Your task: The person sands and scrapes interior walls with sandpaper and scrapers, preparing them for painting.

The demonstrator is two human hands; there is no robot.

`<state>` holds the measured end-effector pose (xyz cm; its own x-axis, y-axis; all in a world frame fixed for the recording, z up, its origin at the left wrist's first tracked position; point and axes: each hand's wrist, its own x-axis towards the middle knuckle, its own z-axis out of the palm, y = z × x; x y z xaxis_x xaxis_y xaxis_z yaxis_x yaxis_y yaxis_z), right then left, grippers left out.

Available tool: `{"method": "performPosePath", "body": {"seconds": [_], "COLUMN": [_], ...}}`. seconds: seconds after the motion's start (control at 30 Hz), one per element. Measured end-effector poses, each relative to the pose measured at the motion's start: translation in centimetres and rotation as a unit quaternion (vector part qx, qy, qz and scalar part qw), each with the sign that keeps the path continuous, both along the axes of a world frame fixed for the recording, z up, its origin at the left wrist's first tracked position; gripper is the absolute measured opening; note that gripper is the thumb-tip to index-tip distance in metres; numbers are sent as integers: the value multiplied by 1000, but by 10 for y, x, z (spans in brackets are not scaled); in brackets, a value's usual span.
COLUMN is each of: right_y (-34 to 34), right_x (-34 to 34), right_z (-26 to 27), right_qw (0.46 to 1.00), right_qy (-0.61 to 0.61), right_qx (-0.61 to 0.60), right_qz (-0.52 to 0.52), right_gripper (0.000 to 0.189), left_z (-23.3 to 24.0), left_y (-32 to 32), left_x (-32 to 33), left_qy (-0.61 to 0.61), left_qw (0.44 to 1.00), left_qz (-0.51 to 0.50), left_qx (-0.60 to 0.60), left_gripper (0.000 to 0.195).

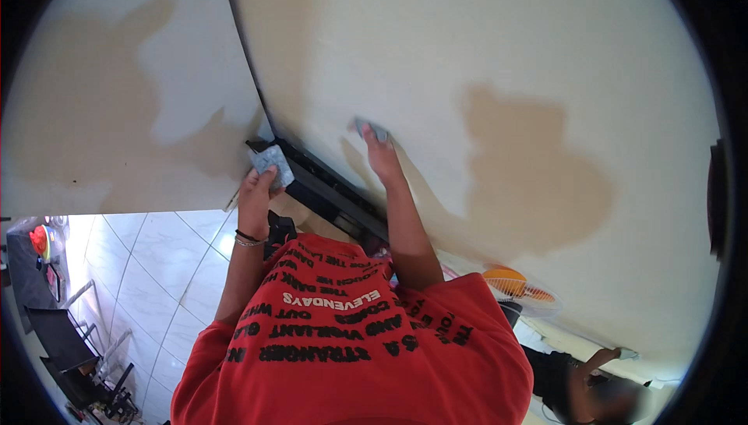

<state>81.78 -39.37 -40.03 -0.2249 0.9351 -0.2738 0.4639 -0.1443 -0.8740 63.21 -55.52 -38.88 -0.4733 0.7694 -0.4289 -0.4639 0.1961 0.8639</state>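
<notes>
My left hand (255, 198) grips a mottled grey pad (273, 166), perhaps a folded cloth, by its lower edge. It is in front of the corner where two pale walls meet. My right hand (383, 156) is slightly blurred and reaches out to the cream wall (421, 51). A smaller grey pad (372, 129) is in its fingers, at or very near the wall surface; whether it touches is hard to tell. Behind and below both hands runs a long black object (327, 188) along the foot of the wall.
The left wall panel (193, 150) ends above a white tiled floor (169, 267). Black chairs (61, 337) stand at lower left. A fan with orange blades (508, 282) is close to the wall at right. Beyond it, another person (584, 384) holds a pale pad (629, 354) at the wall.
</notes>
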Motion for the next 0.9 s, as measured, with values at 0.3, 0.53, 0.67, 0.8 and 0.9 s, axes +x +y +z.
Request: {"method": "performPosePath", "body": {"seconds": [0.3, 0.53, 0.67, 0.8, 0.9], "right_y": [-15, -91, -121, -106, -83], "right_x": [64, 274, 361, 343, 329], "right_z": [31, -12, 14, 55, 6], "right_qw": [918, 913, 958, 892, 854], "right_qy": [395, 366, -175, -436, -463], "right_qx": [34, 41, 43, 116, 194], "right_qz": [-22, -174, -222, -12, 135], "right_gripper": [49, 40, 28, 27, 33], "left_z": [17, -14, -15, -16, -18], "left_y": [12, 2, 7, 11, 13], "left_x": [51, 120, 123, 102, 82], "left_qy": [9, -74, -58, -59, -65], "left_qw": [999, 995, 996, 996, 996], "left_qz": [-16, -69, -74, -74, -59], "left_qx": [27, -7, -8, -8, -4], "left_gripper": [21, 20, 21, 22, 22]}}
